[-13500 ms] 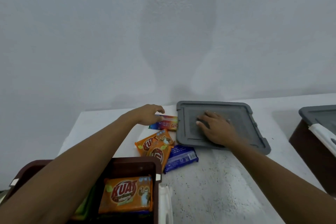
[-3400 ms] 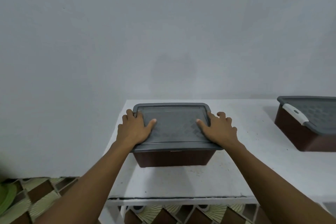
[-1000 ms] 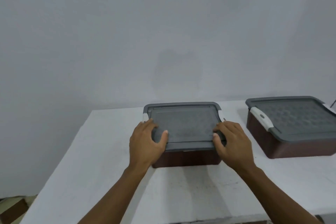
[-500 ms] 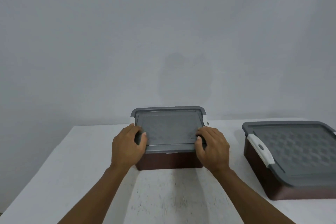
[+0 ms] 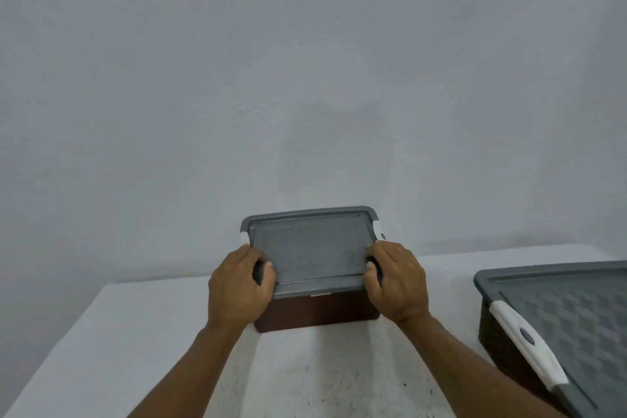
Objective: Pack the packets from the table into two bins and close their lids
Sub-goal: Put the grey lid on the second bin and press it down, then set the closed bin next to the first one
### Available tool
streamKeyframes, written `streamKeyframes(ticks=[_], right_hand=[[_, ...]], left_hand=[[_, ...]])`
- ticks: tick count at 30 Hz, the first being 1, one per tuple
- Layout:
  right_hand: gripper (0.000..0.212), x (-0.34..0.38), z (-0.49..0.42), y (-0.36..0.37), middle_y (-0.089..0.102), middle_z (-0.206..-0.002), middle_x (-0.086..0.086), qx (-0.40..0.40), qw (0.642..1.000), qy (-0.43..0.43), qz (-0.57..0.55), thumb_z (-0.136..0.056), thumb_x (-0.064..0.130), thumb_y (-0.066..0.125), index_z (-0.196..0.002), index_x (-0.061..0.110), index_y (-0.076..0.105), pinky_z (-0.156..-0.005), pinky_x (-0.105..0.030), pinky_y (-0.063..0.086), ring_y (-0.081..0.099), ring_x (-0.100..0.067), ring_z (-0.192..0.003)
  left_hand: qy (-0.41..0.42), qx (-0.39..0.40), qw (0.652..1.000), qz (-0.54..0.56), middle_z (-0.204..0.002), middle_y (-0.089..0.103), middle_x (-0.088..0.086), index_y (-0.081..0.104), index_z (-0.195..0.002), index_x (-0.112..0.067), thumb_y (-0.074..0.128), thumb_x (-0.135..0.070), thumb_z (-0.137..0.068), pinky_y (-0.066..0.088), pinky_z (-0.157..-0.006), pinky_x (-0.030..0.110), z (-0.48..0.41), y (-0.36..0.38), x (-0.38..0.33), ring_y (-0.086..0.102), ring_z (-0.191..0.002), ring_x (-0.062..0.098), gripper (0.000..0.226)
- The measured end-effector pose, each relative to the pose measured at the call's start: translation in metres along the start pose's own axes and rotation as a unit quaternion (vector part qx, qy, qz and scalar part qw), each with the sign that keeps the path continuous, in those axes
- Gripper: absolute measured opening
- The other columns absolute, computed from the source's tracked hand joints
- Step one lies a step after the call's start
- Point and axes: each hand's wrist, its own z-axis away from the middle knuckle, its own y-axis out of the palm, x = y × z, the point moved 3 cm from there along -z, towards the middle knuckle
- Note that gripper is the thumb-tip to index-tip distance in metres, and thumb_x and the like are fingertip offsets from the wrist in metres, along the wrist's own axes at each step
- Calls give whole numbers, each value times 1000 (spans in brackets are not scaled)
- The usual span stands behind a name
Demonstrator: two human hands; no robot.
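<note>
Left grip (image 5: 237, 285) and right grip (image 5: 397, 282) clasp opposite sides of the grey-lidded brown plastic bin (image 5: 312, 254) on the white counter (image 5: 101, 349); a second lidded bin (image 5: 559, 316) sits at four o'clock.

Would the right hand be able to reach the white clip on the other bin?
Probably yes. The right hand grips the middle bin, and only bare table lies between it and the clip.
</note>
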Motion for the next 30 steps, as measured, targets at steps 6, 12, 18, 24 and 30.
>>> streamKeyframes(ticks=[6,12,18,24,30], right_hand=[[21,4,-1,-7,58,-88,7,80,995,57,6,-90,35,43,-92,20,57,-71,-17,41,51,-8,-80],[19,21,2,-48,62,-91,5,224,973,34,36,-95,36,47,-95,20,59,-70,-25,44,56,-15,-81],[31,-5,19,-150,60,-121,12,201,975,49,80,-96,41,47,-121,27,59,-93,-28,43,54,-13,-113],[37,-114,73,-245,60,-126,-1,247,945,159,145,-94,43,51,-124,23,58,-95,-32,42,54,-20,-115],[32,-208,122,-332,57,-126,7,247,932,190,187,-93,47,47,-117,29,58,-97,-34,39,48,-14,-112]], left_hand=[[25,10,999,-20,-74,53,-8,60,-75,-19,32,-37,-90,34,-53,25,0,-3,-4,48,-65,11,37],[38,50,994,-87,-77,64,5,64,-78,-13,22,-37,-95,47,-64,33,4,-10,-17,56,-67,23,52],[50,111,989,-86,-100,68,-2,63,-102,-23,26,-52,-96,49,-85,38,29,5,-73,63,-92,19,47],[52,140,989,-3,-123,60,1,59,-119,-18,32,-54,-95,38,-106,40,62,41,-191,55,-114,22,50],[-89,230,950,190,-122,49,2,50,-124,-23,53,-51,-92,44,-88,32,93,82,-341,55,-99,18,42]])
